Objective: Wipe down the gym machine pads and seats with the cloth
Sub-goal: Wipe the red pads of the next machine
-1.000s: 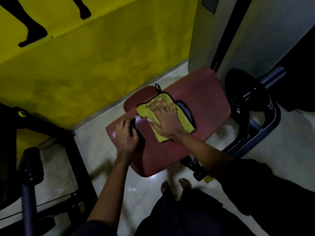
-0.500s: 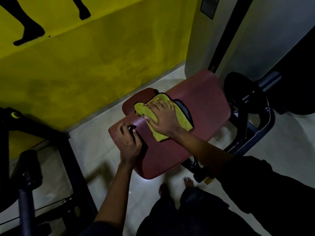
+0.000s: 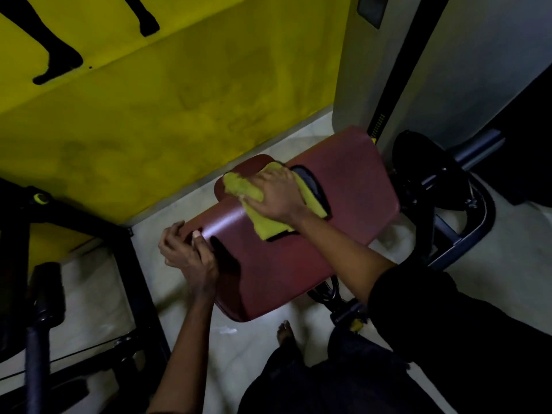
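A maroon padded seat slants across the middle of the view, and a smaller maroon pad peeks out behind it. My right hand presses a yellow cloth with dark edging onto the seat's upper part, and the cloth bunches under my fingers. My left hand sits at the seat's left edge with its fingers curled and its thumb on the pad. A dark shape lies beside that hand. I cannot tell whether it is a held object or a shadow.
A yellow wall runs close behind the seat. A grey machine column and a black frame with a round part stand to the right. More black machine framing fills the left. My bare foot is on the pale floor below the seat.
My right hand slid the cloth up and left toward the small pad. My left hand shifted off the pad's surface to its left edge.
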Demonstrator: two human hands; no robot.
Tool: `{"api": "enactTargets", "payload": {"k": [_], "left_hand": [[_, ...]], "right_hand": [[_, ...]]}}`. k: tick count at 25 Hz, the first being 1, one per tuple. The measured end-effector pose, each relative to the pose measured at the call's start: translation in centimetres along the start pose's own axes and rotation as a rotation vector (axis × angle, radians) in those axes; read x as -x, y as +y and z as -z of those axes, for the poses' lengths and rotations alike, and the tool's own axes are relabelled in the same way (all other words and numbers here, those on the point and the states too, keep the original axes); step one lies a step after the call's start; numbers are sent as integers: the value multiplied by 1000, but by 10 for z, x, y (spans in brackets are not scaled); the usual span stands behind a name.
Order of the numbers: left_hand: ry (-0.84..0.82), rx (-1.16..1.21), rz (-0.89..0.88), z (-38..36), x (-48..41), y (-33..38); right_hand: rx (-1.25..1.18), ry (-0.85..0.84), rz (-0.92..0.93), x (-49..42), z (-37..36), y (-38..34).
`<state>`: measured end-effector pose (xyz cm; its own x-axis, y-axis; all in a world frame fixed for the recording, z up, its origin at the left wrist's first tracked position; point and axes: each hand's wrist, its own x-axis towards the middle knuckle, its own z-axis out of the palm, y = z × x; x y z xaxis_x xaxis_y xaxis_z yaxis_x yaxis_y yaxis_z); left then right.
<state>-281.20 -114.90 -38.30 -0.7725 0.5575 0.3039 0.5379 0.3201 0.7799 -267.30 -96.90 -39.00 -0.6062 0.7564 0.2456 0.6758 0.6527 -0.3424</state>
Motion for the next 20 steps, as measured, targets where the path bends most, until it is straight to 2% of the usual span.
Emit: {"api": "enactTargets", "payload": {"k": [2,3,6,8,11,12,13,14,15,18,20], "left_hand": [[25,16,26,-11,1,19],[42,21,41,-15,1,28],[50,-44,21,-23,0,56],[37,-126,-74,-25,-6,73],[0,-180,-160,-29,-17,92],[-22,-188,-143,-31,-22,94],[-46,-203,-114,-32,-25,93],[-73,-227,-86,-33,-28,91],[-96,-252,-69,-35,-29,87],[-153,-331,-78,-38,-22,83],[-251,-384,-69,-46,-16,77]], "right_hand": [[62,21,-179,-3,13,19],[88,-3,-198,-1,14,12],[-106,-111,-12,13,-4,-41],[-54,-249,174,31,-27,-78],[135,-417,446,37,-31,-78],[22,-463,385,34,-21,-70],[-187,-438,299,34,-13,-54],[-67,-306,336,31,-4,-35],[25,-255,313,31,-1,-15],[-115,-69,53,30,10,55],[-52,37,-101,34,23,98]]}}
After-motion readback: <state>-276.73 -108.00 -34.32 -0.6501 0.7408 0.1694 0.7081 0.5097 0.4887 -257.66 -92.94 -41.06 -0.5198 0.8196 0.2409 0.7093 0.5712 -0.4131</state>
